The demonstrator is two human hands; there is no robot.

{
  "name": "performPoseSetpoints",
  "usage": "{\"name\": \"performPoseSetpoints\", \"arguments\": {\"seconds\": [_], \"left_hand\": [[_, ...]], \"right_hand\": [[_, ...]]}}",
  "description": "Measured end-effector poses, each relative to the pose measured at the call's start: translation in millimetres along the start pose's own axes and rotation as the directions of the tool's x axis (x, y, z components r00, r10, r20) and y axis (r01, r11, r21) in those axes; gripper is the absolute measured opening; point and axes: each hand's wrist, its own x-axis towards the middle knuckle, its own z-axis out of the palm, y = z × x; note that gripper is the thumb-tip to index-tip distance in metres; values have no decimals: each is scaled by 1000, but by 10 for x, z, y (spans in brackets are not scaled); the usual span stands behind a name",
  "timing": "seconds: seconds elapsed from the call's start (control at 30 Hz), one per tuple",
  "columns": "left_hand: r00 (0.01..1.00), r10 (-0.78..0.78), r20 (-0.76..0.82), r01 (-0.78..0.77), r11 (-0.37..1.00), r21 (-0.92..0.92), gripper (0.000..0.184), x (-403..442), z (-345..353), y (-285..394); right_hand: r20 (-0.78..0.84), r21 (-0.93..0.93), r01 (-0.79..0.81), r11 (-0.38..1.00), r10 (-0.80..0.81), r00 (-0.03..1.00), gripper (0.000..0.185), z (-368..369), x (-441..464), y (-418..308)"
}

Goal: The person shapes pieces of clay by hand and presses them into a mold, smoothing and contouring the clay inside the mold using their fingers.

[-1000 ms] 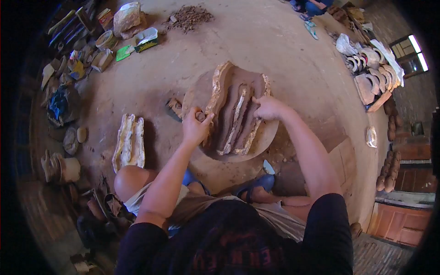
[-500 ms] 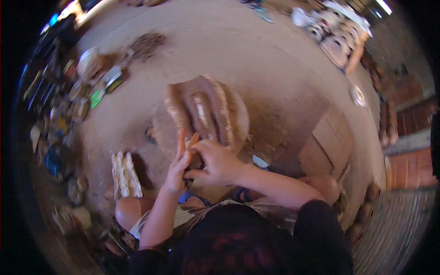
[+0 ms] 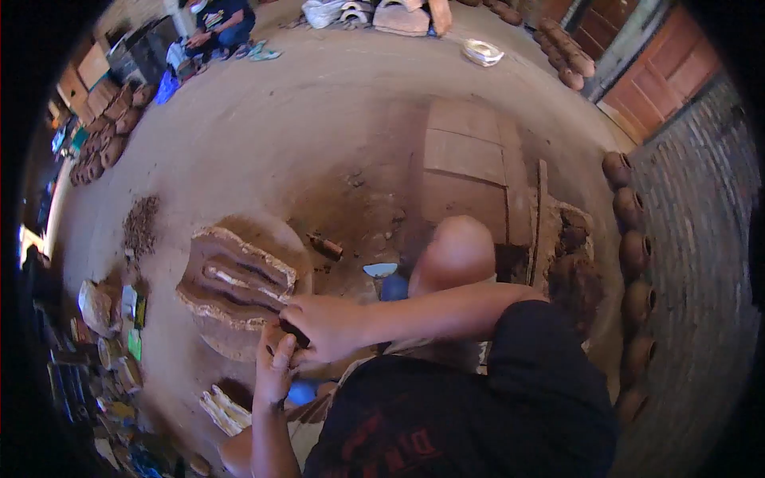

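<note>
My right hand (image 3: pixel 328 325) and my left hand (image 3: pixel 273 368) meet at the near right corner of a mould. Between them is a small dark brown piece of clay (image 3: pixel 293 325), mostly covered by my fingers. Both hands are closed around it. The mould (image 3: pixel 209 296), with a rough pale rim, is lined with brown clay and has a raised pale ridge (image 3: pixel 231 276) along its middle. It rests on a round board (image 3: pixel 292 237) on the floor.
A pale, shell-like dish (image 3: pixel 381 270) and a brown roll (image 3: pixel 325 246) lie beyond my arm. Flat boards (image 3: pixel 466 155) lie further off. Clay pots (image 3: pixel 635 253) line the right wall. A pale ridged mould piece (image 3: pixel 225 410) is near my left knee. Another person (image 3: pixel 219 28) squats far left.
My view has swung to the right, so the mould now appears further left and lower. My hands remain together at its near end, the clay piece between them.
</note>
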Motion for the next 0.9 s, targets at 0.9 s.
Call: {"name": "performPoseSetpoints", "arguments": {"seconds": [0.9], "left_hand": [[774,591,226,-537,424,729,96,622,592,357]], "right_hand": [[-253,763,-156,627,513,820,54,-575,-51,97]]}}
